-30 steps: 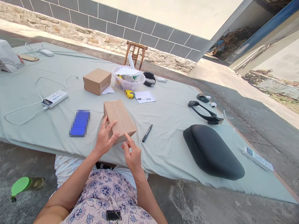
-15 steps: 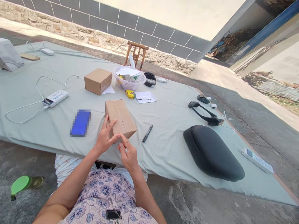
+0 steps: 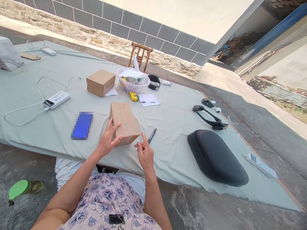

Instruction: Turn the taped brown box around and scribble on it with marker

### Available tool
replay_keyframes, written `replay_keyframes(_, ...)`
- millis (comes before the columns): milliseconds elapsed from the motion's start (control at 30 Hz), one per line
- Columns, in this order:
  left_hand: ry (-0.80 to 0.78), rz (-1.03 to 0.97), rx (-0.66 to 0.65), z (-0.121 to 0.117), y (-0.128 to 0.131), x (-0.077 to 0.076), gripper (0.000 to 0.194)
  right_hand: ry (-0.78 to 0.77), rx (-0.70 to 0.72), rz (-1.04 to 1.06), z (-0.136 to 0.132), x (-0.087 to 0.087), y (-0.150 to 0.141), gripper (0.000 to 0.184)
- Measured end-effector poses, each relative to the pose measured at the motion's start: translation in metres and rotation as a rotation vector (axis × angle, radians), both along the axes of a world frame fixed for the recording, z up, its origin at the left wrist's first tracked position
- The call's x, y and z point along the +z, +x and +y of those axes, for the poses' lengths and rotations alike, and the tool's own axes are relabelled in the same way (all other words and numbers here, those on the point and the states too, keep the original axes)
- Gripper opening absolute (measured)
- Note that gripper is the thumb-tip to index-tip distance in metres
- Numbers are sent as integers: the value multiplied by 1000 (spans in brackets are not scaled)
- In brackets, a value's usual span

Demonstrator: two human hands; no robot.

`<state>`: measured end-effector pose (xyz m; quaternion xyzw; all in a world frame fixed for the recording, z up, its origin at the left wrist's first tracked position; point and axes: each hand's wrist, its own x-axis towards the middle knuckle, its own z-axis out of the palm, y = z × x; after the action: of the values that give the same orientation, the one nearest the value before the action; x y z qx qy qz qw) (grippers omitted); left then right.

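A taped brown cardboard box point(image 3: 124, 120) lies on the cloth in front of me. My left hand point(image 3: 109, 136) rests spread against its left side and top, with the thumb near the front edge. My right hand point(image 3: 145, 151) is beside the box's near right corner, its index finger stretched out at that corner and the other fingers bent; I see nothing held in it. Just behind that finger lies a black marker point(image 3: 152, 135), partly covered by the hand.
Left of the box are a blurred blue rectangle point(image 3: 82, 126) and a white power bank point(image 3: 57, 100) with a cable. Behind stand another carton point(image 3: 100, 83), a plastic basin point(image 3: 124, 85), a yellow tape measure point(image 3: 133, 97) and paper point(image 3: 153, 99). Rightward lie a black headset strap point(image 3: 208, 118) and a black case point(image 3: 217, 158).
My right hand has moved right along the box's near edge, from the left hand's thumb to the near right corner. The box has shifted and turned slightly. My left hand stays on it.
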<state>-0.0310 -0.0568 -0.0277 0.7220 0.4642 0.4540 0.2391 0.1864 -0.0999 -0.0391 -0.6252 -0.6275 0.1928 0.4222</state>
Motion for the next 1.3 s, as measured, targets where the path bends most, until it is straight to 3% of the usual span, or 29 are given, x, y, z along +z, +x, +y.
replay_keyframes(100,1,-8,-26,1,0,-1,61,2,-14,36,2,-2,2,54)
replay_keyframes(267,3,12,-28,-1,1,1,53,68,83,89,-3,2,-11,51)
replay_keyframes(467,70,-13,278,-4,3,10,44,99,171,93,-16,13,-31,46)
replay_keyframes(567,74,14,348,-6,4,12,44,106,242,79,-20,11,-42,51)
replay_keyframes(633,73,62,321,-8,5,13,51,107,286,61,-21,9,-49,54)
replay_keyframes(800,-1,168,270,-12,4,14,96,80,360,35,-18,10,-52,56)
replay_keyframes(1000,-22,215,232,-10,3,14,85,151,232,57,-15,15,-45,42)
replay_keyframes(1200,-83,215,114,-12,-4,21,79,128,426,-30,-13,15,-54,47)
replay_keyframes(1300,-109,207,63,-12,-11,24,79,97,417,-80,-10,13,-54,48)
